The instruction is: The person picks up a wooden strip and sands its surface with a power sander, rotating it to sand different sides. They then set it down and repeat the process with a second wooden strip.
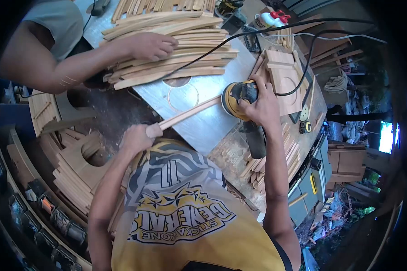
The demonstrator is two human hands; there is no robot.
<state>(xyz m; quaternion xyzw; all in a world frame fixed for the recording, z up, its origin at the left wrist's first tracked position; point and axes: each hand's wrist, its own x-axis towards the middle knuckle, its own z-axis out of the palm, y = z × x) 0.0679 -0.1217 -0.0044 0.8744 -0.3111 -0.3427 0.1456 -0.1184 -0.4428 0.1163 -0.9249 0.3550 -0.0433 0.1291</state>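
My left hand is closed around the near end of a narrow wooden strip, which slants up and to the right. Against the strip's far end is a yellow and black power sander, with my right hand wrapped over its top. The sander's dark dust canister hangs toward me. Beneath the strip lies a shiny metal sheet with circles marked on it. A co-worker's hand rests on a stack of curved wooden strips beyond my left hand.
Black cables cross over the bench. At right are a wooden panel with a round recess, a tape measure and more strips. Bottles with red caps stand at the back. Cut boards lie at left.
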